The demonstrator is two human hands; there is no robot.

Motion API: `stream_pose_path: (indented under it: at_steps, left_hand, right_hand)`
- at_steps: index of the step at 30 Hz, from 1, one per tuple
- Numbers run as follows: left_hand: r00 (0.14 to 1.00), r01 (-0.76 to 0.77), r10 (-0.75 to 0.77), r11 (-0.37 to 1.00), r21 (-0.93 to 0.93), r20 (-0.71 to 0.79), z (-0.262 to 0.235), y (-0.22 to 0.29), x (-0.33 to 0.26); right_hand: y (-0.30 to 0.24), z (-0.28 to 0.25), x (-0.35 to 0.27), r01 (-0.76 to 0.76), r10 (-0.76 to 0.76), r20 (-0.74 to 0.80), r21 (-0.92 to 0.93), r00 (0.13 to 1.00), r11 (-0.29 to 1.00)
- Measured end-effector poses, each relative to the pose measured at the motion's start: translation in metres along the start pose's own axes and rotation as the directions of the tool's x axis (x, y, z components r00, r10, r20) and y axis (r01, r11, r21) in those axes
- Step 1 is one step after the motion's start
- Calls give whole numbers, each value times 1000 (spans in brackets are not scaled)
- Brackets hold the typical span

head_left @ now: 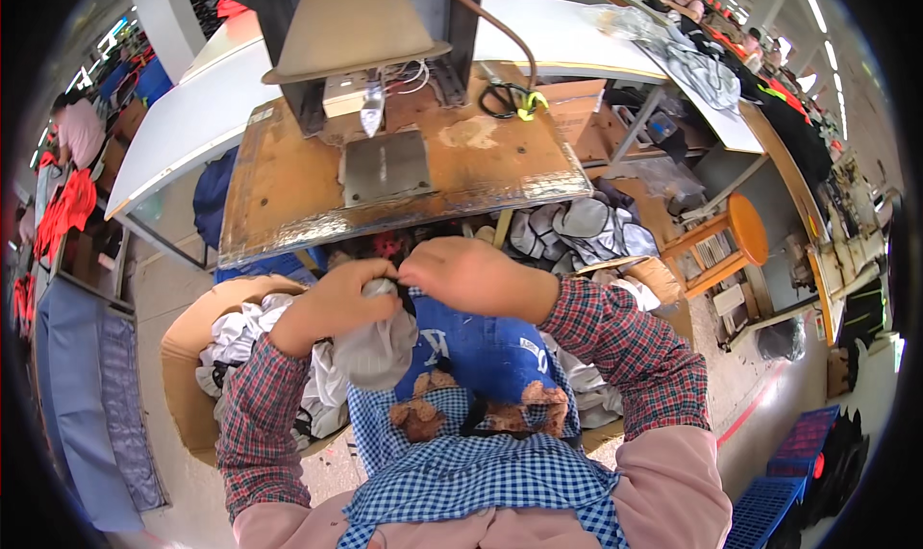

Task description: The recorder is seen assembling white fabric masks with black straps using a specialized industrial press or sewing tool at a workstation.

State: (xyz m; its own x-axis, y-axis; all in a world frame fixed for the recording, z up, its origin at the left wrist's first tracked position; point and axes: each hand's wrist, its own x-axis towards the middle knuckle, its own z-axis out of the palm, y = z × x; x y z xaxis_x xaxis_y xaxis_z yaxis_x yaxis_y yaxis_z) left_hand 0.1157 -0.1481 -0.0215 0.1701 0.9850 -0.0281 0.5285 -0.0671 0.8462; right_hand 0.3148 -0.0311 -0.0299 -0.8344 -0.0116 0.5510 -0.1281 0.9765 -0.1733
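My left hand (336, 304) is closed on a piece of thin whitish-grey fabric (377, 355), which hangs down over my lap in loose folds. Beside it, my right hand (476, 275) has its fingers pinched together, the tips meeting my left fingertips above the fabric. What lies between the right fingertips is too small to make out. Both hands are just off the near edge of a worn wooden worktable (288, 179). On that table, a machine with a beige cover (356, 30) stands over a flat grey metal plate (386, 167).
Cardboard boxes of white fabric pieces stand left (183, 386) and right (663, 278) of my lap. Black-handled scissors (500, 100) lie on the table. A wooden stool (745, 230) is at the right, blue plastic crates (769, 511) at lower right. Other people work farther off.
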Motion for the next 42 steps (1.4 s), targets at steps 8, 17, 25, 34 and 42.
stream_pose_path:
  at_steps: [8,17,25,34,42]
  left_hand:
    - [988,68,-99,967,-244,-119,-43,-13,30]
    - [944,145,-210,957,-253,-256,-75,-9,68]
    - [951,110,-172,965,-239,-256,-98,-32,100]
    - [935,117,-215,938,-325,-283,-102,-26,107]
    - [947,178,-253,927,-332,-199,-107,-20,106]
  right_hand:
    - [26,7,31,-282,376,-199,382,905,880]
    - [56,20,56,-372,564,-177,589,807,717]
    - [84,31,73,-418,658,-111,690,745,590]
    - [93,29,79,-384,663,-123,731,739,564]
    - [91,23,83,-399,669,-128,716,732,573]
